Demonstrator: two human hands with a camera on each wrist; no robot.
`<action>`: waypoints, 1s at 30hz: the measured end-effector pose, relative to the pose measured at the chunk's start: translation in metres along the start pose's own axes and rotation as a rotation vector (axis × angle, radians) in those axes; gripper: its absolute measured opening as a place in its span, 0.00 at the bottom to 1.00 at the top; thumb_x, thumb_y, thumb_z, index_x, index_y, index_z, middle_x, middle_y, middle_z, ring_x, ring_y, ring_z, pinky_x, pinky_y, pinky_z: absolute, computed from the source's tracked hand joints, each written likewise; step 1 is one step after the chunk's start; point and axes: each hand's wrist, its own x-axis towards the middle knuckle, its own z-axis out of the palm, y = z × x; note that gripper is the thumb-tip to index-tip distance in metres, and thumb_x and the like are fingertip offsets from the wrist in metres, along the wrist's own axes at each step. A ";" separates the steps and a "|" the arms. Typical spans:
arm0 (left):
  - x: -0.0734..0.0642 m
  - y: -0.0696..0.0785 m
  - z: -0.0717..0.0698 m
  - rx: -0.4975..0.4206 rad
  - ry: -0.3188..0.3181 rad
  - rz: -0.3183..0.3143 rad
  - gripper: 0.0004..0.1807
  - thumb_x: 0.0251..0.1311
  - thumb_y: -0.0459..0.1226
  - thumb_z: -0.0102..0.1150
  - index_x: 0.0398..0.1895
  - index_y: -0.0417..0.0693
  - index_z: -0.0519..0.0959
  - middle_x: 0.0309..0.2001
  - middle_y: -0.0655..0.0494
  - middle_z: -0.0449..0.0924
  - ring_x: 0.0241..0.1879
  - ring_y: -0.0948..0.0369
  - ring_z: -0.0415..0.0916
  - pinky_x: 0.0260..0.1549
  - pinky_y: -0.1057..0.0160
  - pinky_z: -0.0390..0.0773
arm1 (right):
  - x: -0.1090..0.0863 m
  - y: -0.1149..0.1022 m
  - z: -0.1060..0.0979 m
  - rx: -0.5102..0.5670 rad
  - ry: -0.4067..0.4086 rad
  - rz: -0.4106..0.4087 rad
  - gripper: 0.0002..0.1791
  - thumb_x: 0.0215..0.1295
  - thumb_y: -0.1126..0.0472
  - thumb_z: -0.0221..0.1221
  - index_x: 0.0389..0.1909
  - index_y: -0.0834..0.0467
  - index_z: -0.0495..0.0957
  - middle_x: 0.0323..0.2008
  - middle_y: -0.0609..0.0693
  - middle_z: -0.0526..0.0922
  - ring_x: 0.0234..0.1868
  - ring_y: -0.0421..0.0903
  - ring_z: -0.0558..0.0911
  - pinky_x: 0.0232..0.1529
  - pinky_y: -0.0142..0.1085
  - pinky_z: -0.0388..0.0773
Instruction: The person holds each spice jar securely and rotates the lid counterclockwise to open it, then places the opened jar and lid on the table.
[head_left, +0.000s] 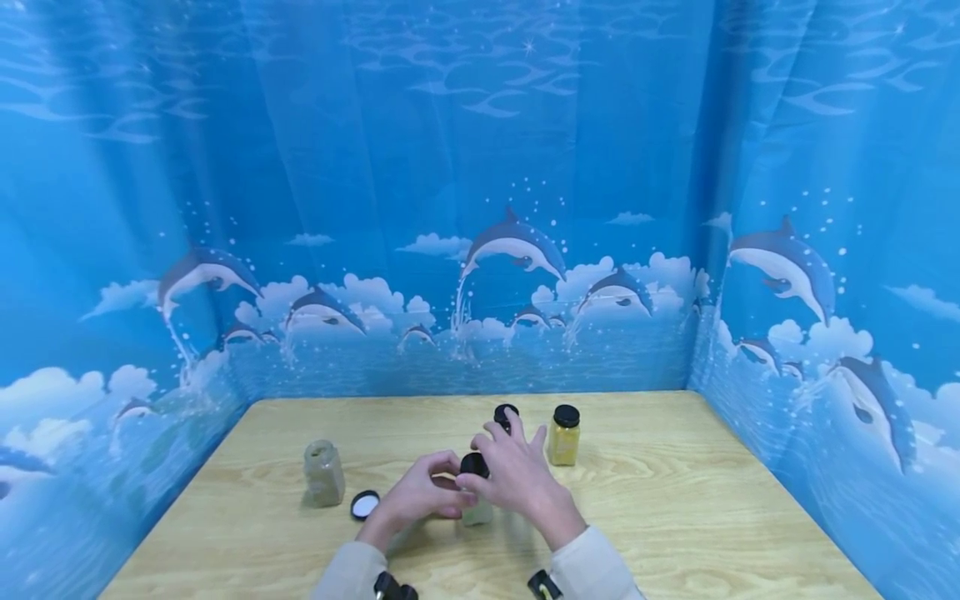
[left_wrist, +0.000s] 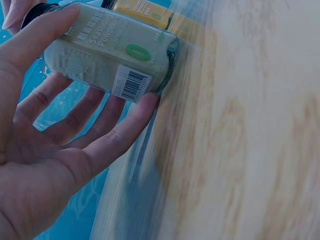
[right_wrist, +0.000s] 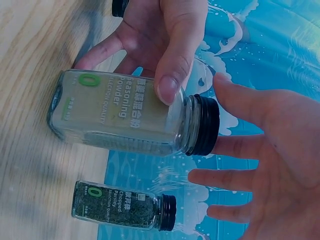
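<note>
A clear glass jar of pale seasoning powder (right_wrist: 117, 110) stands upright on the table, its black cap (head_left: 474, 465) on top. My left hand (head_left: 423, 490) holds the jar's body; in the left wrist view the thumb lies on one face and the fingers (left_wrist: 122, 137) reach around the opposite side. Around the cap hovers my right hand (head_left: 517, 471), fingers spread and fairly straight. In the right wrist view its thumb (right_wrist: 227, 90) is apart from the cap, and one finger passes behind the cap; whether it touches I cannot tell.
At the left stands a lidless glass jar (head_left: 324, 475), with a black lid (head_left: 364, 505) lying white-lined side up beside it. A capped chopped parsley jar (right_wrist: 117, 205) and a capped jar with yellow contents (head_left: 565, 446) stand farther back. Blue dolphin curtains (head_left: 480, 350) enclose the wooden table (head_left: 675, 500).
</note>
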 end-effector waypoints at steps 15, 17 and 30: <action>0.000 -0.002 0.000 0.002 0.006 -0.010 0.19 0.55 0.39 0.77 0.43 0.43 0.77 0.50 0.48 0.86 0.48 0.55 0.87 0.42 0.53 0.91 | -0.001 0.001 0.000 0.007 0.019 0.011 0.28 0.62 0.36 0.67 0.53 0.53 0.82 0.66 0.58 0.78 0.78 0.70 0.59 0.63 0.87 0.49; 0.000 -0.002 0.001 -0.005 0.005 -0.012 0.19 0.55 0.38 0.77 0.42 0.43 0.76 0.49 0.48 0.86 0.48 0.55 0.87 0.41 0.54 0.91 | -0.001 0.001 0.000 0.000 0.023 0.016 0.29 0.62 0.36 0.67 0.53 0.53 0.82 0.65 0.58 0.78 0.78 0.70 0.59 0.63 0.87 0.49; 0.000 -0.001 0.002 -0.018 0.001 0.011 0.18 0.56 0.36 0.76 0.43 0.41 0.77 0.47 0.49 0.86 0.45 0.56 0.87 0.39 0.55 0.91 | 0.000 0.000 0.001 -0.044 0.028 0.025 0.25 0.60 0.36 0.69 0.46 0.51 0.86 0.68 0.58 0.77 0.78 0.70 0.58 0.64 0.87 0.49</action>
